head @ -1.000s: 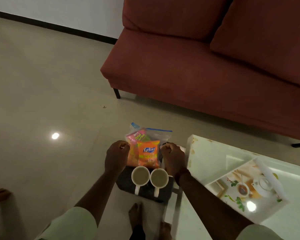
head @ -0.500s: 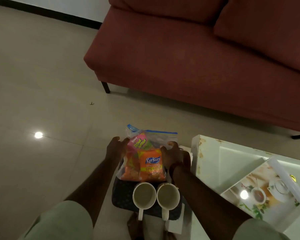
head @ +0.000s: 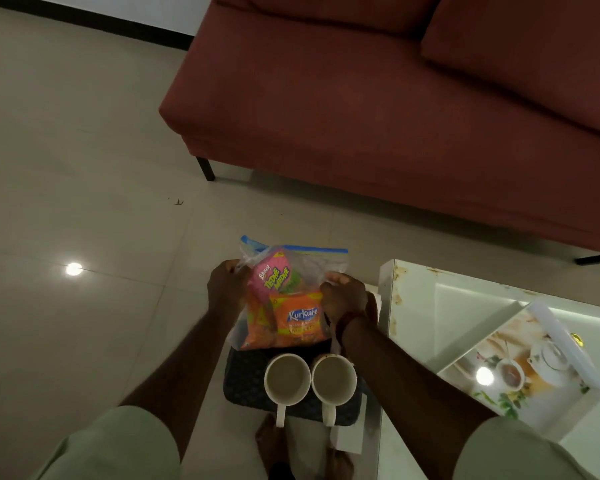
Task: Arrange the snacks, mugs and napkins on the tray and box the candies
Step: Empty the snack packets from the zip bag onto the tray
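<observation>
The left hand [head: 226,289] and right hand [head: 344,296] each pinch a side of the clear zip-top plastic bag [head: 321,263] with bright snack packets, which stands on the far end of the dark patterned tray [head: 245,379]. Two white ceramic mugs [head: 287,379] sit touching, just behind it — handles toward the person. Bare tiled floor [head: 84,188] lies open to the left; the white glossy table's [head: 416,306] edge is close on the right, w/ a red fabric sofa [head: 378,109] beyond.

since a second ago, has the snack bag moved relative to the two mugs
Yes. The snack bag now stands taller behind the two mugs, lifted up off the dark tray, held between the left hand and right hand.
</observation>
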A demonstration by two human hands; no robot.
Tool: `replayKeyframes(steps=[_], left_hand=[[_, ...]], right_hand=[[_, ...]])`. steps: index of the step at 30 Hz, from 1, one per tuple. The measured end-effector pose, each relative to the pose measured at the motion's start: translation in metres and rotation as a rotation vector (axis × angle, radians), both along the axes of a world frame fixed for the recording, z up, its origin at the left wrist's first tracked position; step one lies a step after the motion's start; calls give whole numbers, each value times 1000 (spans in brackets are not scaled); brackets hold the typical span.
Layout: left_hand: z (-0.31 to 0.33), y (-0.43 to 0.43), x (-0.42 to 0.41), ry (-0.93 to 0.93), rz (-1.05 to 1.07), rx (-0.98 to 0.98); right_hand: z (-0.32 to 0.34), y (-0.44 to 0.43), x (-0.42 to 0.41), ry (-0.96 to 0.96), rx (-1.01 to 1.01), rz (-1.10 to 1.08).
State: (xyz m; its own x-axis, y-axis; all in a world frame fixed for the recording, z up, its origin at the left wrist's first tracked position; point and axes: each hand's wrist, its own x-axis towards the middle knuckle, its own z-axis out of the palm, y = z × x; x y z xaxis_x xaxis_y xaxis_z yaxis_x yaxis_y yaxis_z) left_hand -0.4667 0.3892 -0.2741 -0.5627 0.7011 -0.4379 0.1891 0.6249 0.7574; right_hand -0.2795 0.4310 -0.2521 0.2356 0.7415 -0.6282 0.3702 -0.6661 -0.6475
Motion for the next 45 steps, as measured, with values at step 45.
replayKeyframes(steps=[45], left_hand=[[325,-200,476,-592,-336,364]], right_hand=[[317,-246,527,-248,659,85]])
